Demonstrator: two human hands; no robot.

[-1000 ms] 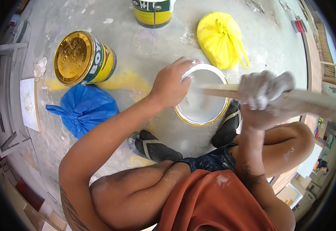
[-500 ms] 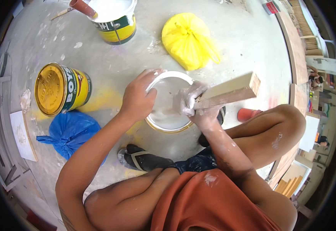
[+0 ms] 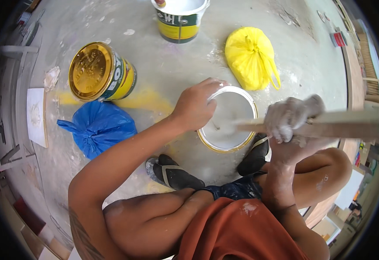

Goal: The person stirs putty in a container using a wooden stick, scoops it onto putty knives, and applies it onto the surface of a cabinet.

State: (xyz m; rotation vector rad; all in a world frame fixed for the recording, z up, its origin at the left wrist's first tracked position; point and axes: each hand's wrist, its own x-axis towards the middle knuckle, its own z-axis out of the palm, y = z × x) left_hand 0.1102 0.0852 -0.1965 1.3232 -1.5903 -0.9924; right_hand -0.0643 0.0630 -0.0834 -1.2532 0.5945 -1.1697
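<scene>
Since half a second ago the wooden stick (image 3: 324,125) has dropped from a raised tilt to lie almost level across the open tin (image 3: 227,119), and the right hand (image 3: 291,117) has slid further out along it. That hand, caked in pale paste, is wrapped tight round the stick, whose inner end dips into the white mix. The left hand (image 3: 196,106) is still curled over the tin's near-left rim, fingers closed on its edge.

The tin stands on the concrete floor (image 3: 163,73) between two dark sandals (image 3: 172,173), round, with a gold rim and smooth white contents. To its left lies a knotted blue plastic bag (image 3: 96,128), crinkled and glossy. Beyond that a closed can (image 3: 100,71) lies tipped, its gold lid facing up, its side banded yellow and green. A knotted yellow bag (image 3: 250,58) sits past the tin on the right. Farthest, a white bucket (image 3: 180,19) with a green-and-yellow label stands open.
</scene>
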